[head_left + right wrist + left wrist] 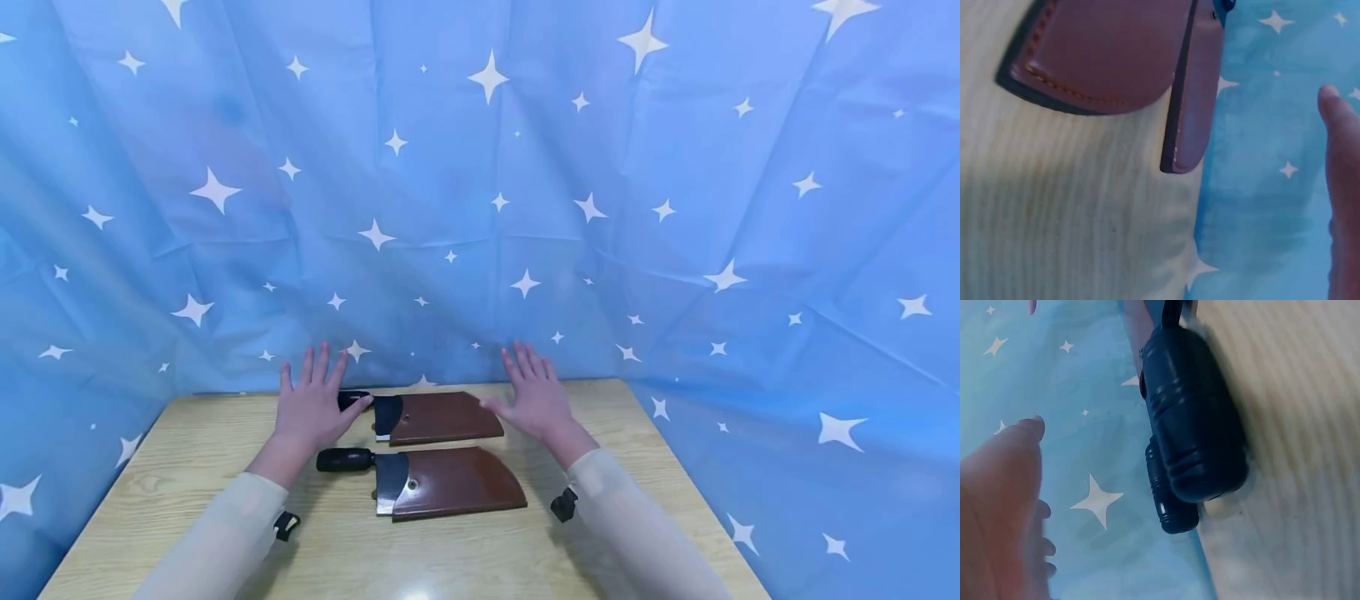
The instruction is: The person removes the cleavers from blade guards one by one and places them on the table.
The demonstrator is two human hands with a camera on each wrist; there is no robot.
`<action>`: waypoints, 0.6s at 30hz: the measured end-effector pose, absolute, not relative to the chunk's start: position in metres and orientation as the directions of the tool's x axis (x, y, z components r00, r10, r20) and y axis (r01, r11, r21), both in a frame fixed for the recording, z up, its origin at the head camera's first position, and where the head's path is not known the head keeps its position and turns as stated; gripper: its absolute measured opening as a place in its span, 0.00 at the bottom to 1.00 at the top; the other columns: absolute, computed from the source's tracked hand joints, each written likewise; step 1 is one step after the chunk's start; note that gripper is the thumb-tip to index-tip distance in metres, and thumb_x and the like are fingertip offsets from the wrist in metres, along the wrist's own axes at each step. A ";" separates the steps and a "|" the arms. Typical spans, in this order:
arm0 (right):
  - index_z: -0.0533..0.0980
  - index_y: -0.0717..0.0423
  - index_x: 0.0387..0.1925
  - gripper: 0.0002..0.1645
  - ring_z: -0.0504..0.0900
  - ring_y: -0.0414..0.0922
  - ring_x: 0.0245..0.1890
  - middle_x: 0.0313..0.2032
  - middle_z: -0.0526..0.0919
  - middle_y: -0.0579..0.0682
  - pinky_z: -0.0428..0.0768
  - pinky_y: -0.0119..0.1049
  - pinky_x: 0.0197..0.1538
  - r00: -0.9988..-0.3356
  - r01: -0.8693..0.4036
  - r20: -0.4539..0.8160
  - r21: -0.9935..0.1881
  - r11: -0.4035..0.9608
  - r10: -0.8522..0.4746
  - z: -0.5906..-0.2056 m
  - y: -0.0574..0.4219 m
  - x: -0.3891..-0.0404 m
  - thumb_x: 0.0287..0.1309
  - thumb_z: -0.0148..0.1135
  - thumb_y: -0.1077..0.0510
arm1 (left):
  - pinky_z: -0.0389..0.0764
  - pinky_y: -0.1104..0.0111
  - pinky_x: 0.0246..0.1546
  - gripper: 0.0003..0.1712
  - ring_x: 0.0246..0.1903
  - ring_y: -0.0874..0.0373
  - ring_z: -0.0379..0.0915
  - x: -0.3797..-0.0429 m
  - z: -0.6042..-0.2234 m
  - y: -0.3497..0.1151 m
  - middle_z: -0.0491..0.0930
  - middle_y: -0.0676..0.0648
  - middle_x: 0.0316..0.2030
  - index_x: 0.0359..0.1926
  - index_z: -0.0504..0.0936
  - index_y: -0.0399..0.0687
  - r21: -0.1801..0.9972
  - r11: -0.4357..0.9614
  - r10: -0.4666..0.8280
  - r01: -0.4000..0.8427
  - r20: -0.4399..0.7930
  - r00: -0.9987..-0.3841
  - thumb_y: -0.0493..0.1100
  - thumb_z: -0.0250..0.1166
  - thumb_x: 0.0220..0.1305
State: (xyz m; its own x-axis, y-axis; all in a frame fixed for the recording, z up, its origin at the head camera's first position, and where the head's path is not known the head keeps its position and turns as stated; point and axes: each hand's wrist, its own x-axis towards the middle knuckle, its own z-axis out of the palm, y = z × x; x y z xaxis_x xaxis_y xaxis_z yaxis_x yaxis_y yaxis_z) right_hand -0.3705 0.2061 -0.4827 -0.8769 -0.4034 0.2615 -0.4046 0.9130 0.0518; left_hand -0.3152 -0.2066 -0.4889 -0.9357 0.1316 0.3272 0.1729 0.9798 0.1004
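Observation:
Two cleavers in brown leather sheaths lie flat on the table, handles to the left. The near cleaver (457, 483) has a black handle (1194, 419), and a strip of bright blade shows at the sheath's edge. Behind it lies the far cleaver (446, 417), its handle partly covered by my left hand (311, 410) in the head view. That hand is spread with straight fingers and holds nothing. My right hand (536, 400), also spread, hovers by the tip of the far sheath (1194, 106). Both hands look raised above the table.
The pale wood table (337, 558) narrows toward the back. A blue cloth (480, 208) with white stars hangs behind it and along both sides. Dark wrist straps (564, 505) show at the sleeves.

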 end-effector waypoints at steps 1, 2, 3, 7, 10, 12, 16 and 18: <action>0.48 0.54 0.91 0.67 0.41 0.62 0.88 0.88 0.46 0.61 0.47 0.62 0.85 -0.873 -0.414 0.264 0.046 0.909 -0.411 -0.484 0.206 -0.368 0.71 0.47 0.14 | 0.43 0.27 0.79 0.57 0.85 0.28 0.42 -0.314 -0.490 -0.206 0.49 0.29 0.86 0.88 0.59 0.43 0.102 0.977 0.141 0.187 0.345 -0.928 0.75 0.61 0.76; 0.48 0.54 0.90 0.67 0.42 0.61 0.88 0.88 0.47 0.61 0.48 0.62 0.85 -0.869 -0.422 0.266 0.038 0.906 -0.416 -0.485 0.206 -0.366 0.71 0.48 0.15 | 0.46 0.27 0.79 0.56 0.84 0.28 0.46 -0.313 -0.492 -0.205 0.52 0.29 0.85 0.86 0.62 0.42 0.101 0.974 0.151 0.201 0.365 -0.919 0.74 0.62 0.75; 0.49 0.55 0.90 0.67 0.43 0.62 0.88 0.88 0.48 0.62 0.49 0.62 0.85 -0.862 -0.435 0.277 0.023 0.900 -0.424 -0.486 0.206 -0.364 0.71 0.50 0.15 | 0.50 0.27 0.78 0.55 0.83 0.29 0.50 -0.311 -0.493 -0.205 0.56 0.28 0.84 0.85 0.65 0.42 0.097 0.972 0.161 0.213 0.385 -0.909 0.74 0.64 0.75; 0.58 0.58 0.87 0.64 0.56 0.63 0.85 0.84 0.60 0.62 0.58 0.64 0.82 -0.836 -0.489 0.325 -0.074 0.869 -0.442 -0.488 0.207 -0.352 0.70 0.61 0.19 | 0.63 0.29 0.72 0.50 0.76 0.29 0.63 -0.304 -0.498 -0.204 0.69 0.29 0.76 0.79 0.73 0.38 0.096 0.959 0.199 0.265 0.433 -0.879 0.71 0.67 0.73; 0.64 0.59 0.84 0.61 0.65 0.63 0.80 0.80 0.68 0.61 0.65 0.63 0.80 -0.815 -0.539 0.338 -0.143 0.830 -0.471 -0.490 0.207 -0.343 0.68 0.66 0.22 | 0.66 0.30 0.70 0.48 0.72 0.30 0.68 -0.297 -0.500 -0.204 0.73 0.31 0.72 0.75 0.75 0.37 0.138 0.943 0.217 0.302 0.432 -0.875 0.68 0.71 0.72; 0.67 0.59 0.83 0.60 0.69 0.62 0.78 0.78 0.71 0.60 0.68 0.62 0.78 -0.802 -0.572 0.332 -0.185 0.799 -0.497 -0.492 0.206 -0.337 0.67 0.70 0.24 | 0.67 0.30 0.69 0.46 0.71 0.30 0.69 -0.293 -0.500 -0.204 0.75 0.32 0.71 0.74 0.77 0.38 0.179 0.926 0.232 0.331 0.422 -0.877 0.67 0.72 0.71; 0.70 0.60 0.80 0.58 0.73 0.60 0.75 0.74 0.75 0.59 0.71 0.59 0.77 -0.789 -0.608 0.307 -0.275 0.745 -0.532 -0.498 0.204 -0.325 0.62 0.77 0.29 | 0.71 0.31 0.67 0.39 0.69 0.33 0.73 -0.287 -0.504 -0.204 0.78 0.37 0.67 0.71 0.81 0.41 0.283 0.870 0.274 0.403 0.403 -0.873 0.60 0.76 0.70; 0.71 0.59 0.79 0.57 0.74 0.59 0.74 0.73 0.75 0.58 0.73 0.58 0.76 -0.790 -0.612 0.288 -0.317 0.724 -0.541 -0.503 0.203 -0.320 0.60 0.80 0.31 | 0.74 0.33 0.65 0.35 0.67 0.35 0.75 -0.285 -0.507 -0.205 0.80 0.39 0.65 0.69 0.83 0.43 0.348 0.830 0.294 0.436 0.391 -0.872 0.57 0.78 0.69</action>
State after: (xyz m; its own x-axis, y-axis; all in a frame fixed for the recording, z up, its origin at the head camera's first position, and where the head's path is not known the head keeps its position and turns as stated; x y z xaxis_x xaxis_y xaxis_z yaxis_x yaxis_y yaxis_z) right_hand -0.3202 0.2031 -0.5027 -0.7899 -0.5413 0.2880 -0.6121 0.7243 -0.3174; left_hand -0.2847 -0.2052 -0.5074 -0.8724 0.2938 0.3907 0.4356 0.8300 0.3483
